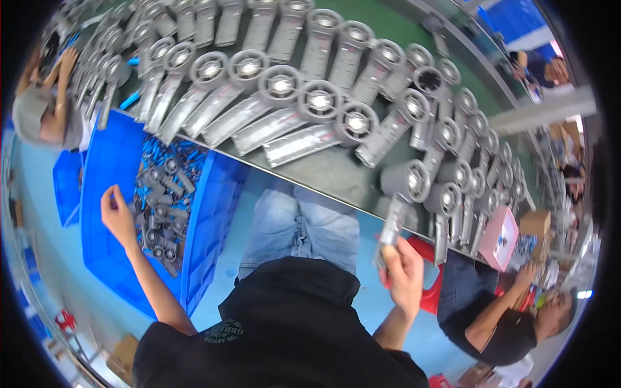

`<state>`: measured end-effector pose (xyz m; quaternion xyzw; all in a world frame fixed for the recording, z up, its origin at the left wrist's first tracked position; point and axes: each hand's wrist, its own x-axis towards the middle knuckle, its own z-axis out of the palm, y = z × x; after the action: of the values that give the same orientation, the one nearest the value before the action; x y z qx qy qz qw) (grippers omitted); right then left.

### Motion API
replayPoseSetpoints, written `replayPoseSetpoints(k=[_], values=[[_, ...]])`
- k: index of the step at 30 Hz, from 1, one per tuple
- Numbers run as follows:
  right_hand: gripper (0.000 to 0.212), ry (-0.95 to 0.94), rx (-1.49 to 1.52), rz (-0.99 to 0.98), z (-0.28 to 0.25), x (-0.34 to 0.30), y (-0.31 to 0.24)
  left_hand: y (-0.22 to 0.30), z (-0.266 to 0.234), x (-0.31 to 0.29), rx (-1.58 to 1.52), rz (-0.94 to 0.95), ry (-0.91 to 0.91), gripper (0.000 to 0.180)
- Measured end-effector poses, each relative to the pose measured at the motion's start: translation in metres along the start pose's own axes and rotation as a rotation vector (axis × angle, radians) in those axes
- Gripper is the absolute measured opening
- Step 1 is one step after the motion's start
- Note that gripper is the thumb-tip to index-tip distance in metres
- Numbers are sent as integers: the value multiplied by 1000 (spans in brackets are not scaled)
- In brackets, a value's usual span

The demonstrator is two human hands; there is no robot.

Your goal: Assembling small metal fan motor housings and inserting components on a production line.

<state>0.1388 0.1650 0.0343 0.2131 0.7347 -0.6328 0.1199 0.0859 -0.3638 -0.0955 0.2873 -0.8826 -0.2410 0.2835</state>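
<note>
Toward the right, my right hand (404, 268) is closed around the handle of a grey handheld fan (391, 223). The fan's round head points up toward the table edge and overlaps the fans lying there. Over the left side of a blue bin (202, 223), my left hand (119, 216) is raised with loosely bent fingers slightly apart, and nothing shows between them. Below and beside that hand, the bin holds many small grey and blue parts (162, 213), some of them fan-shaped.
Rows of grey handheld fans (281, 87) cover much of the green-topped table (323, 171). A pink box (499, 238) stands at its right end. One person (495, 323) sits at the right near a red stool (432, 296); another person (48, 113) is at the far left.
</note>
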Motion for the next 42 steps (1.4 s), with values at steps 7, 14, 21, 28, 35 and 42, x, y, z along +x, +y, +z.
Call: replayPoseSetpoints(k=[7, 14, 21, 28, 35, 42], values=[[25, 149, -160, -160, -15, 16, 1, 260, 0, -115, -686, 519, -416, 5], [20, 1101, -959, -362, -249, 11, 1, 336, 30, -170, -933, 870, -746, 11], [23, 795, -1238, -132, -375, 52, 25, 341, 35, -166, -863, 929, -801, 11], [25, 720, -1154, -77, -409, 88, 52, 345, 45, -161, -880, 935, -771, 15], [32, 952, -900, -428, -373, 43, 7, 350, 43, -150, -868, 886, -798, 11], [18, 678, -155, -658, -210, 16, -72, 374, 39, -163, -1077, 729, -905, 12]])
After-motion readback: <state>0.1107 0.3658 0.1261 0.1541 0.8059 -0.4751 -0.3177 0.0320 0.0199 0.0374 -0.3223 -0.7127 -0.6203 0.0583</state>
